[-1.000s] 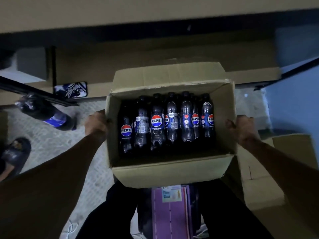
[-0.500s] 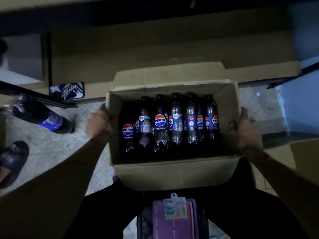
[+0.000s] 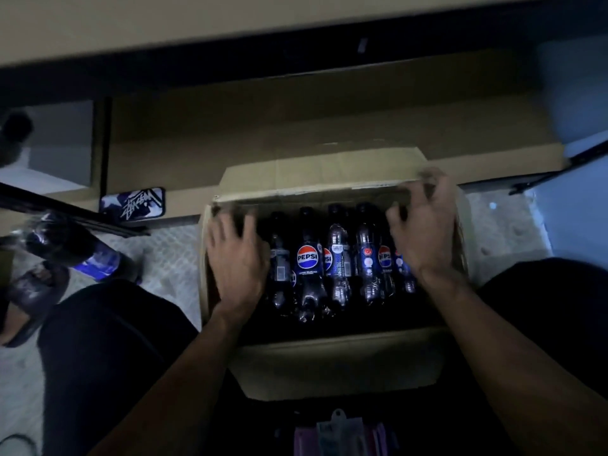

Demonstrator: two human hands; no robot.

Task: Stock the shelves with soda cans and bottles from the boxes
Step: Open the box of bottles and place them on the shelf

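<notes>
Left hand [image 3: 238, 258] and right hand [image 3: 424, 232], fingers spread and gripping nothing, reach over the bottles [image 3: 307, 258] packed in the open cardboard box [image 3: 329, 366]

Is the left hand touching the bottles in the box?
Cannot tell. In the head view the left hand overlaps the leftmost bottles, but blur and darkness hide any contact.
</notes>
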